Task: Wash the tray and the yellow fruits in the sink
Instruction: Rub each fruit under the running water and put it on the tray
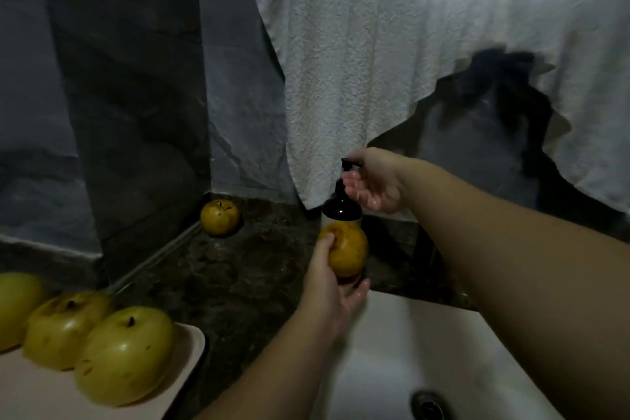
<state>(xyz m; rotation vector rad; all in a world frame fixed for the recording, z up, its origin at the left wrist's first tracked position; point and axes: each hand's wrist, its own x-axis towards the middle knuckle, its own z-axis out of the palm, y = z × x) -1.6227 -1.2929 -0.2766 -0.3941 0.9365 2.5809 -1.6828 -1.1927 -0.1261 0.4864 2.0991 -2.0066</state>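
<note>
A pale tray (191,344) sits at the left end of the dark stone countertop (231,269), cut off by the frame edge. Three yellow fruits rest on it in a row, touching: the far fruit (17,303), the middle fruit (64,327), and the near fruit (126,355). A fourth fruit (220,216) stands alone in the back corner of the countertop, against the grey wall (102,78). The left hand (327,283) holds an orange-yellow fruit (346,247) above the back rim of the white sink (392,351); thumb and fingers curl around it. Behind the fruit stands a dark pump bottle (341,204). The right hand (375,181) rests on its pump head, thumb on top, fingers loosely curled below the nozzle. A white towel (358,61) hangs behind.
</note>
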